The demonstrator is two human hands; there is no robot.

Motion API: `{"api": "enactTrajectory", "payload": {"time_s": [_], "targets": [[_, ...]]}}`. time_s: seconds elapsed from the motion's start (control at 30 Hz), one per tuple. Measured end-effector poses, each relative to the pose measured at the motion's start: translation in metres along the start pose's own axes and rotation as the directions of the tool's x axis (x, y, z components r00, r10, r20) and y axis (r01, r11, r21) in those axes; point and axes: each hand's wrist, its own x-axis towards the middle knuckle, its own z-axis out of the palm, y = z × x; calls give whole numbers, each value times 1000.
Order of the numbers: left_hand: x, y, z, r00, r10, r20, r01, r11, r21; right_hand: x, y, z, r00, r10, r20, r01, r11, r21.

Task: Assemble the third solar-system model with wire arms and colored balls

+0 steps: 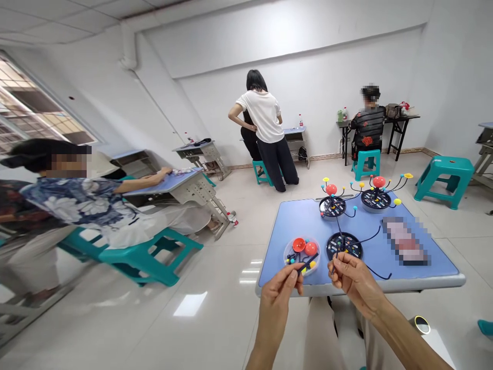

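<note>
My left hand (278, 298) pinches a short black rod (309, 263) just above a round clear plastic tray (302, 255), which holds red balls and small coloured beads. My right hand (356, 281) grips a thin black wire (336, 259) between its fingertips, over a black disc base (344, 246) with more wires rising from it. Two assembled models (332, 206) (376, 199) stand at the far side of the blue table (292, 241), with red balls and coloured beads on wire arms. A pixelated flat object (405, 240) lies to the right.
A seated person (69, 200) works at a desk on my left. Further back, one person (265, 123) stands at a desk and another (367, 121) sits at a table by the wall. Teal stools (444, 180) stand about the tiled floor.
</note>
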Motion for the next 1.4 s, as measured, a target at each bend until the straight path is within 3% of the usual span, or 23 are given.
{"api": "enactTrajectory", "payload": {"time_s": [0.1, 0.2, 0.43, 0.7, 1.07, 1.4], "targets": [[-14, -8, 3, 997, -65, -49, 60, 993, -100, 1, 3, -2, 1000, -22, 6, 22, 1000, 10], [-18, -15, 5, 994, -66, -87, 59, 996, -72, 2, 5, -5, 998, -67, -16, 67, 998, 6], [-24, -9, 9, 990, 43, -136, -28, 993, 112, 1, 5, -8, 991, -126, -52, 126, 992, -13], [-26, 0, 13, 956, 269, -119, -232, 939, 254, 5, 9, -8, 977, -192, -95, 193, 981, 2], [-24, -2, 13, 918, 387, -82, -341, 878, 335, 6, 3, -2, 978, -181, -107, 183, 983, 18], [-21, -2, 13, 897, 428, -108, -360, 850, 385, 9, 4, -1, 975, -193, -112, 196, 981, 13]]}}
